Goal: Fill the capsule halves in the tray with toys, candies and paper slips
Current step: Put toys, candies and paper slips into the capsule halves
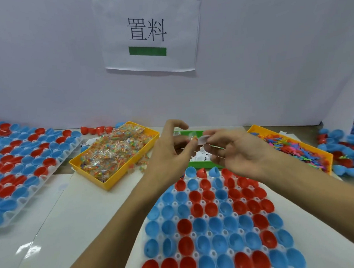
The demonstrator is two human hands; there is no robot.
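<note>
A clear tray (198, 200) in front of me holds several red and blue capsule halves, open side up. Both hands hover above its far end. My left hand (171, 152) and my right hand (234, 149) meet over a green bin (196, 164) and together pinch a small candy packet with a white paper slip (201, 139). A yellow bin of candy packets (115, 151) stands to the left. A yellow bin of coloured plastic toys (295, 146) stands to the right.
A second tray (21, 162) of red and blue halves lies at far left. Loose capsule halves (344, 143) pile up at far right and a few red ones (96, 130) sit by the wall. A white partition with a paper sign (148, 33) closes the back.
</note>
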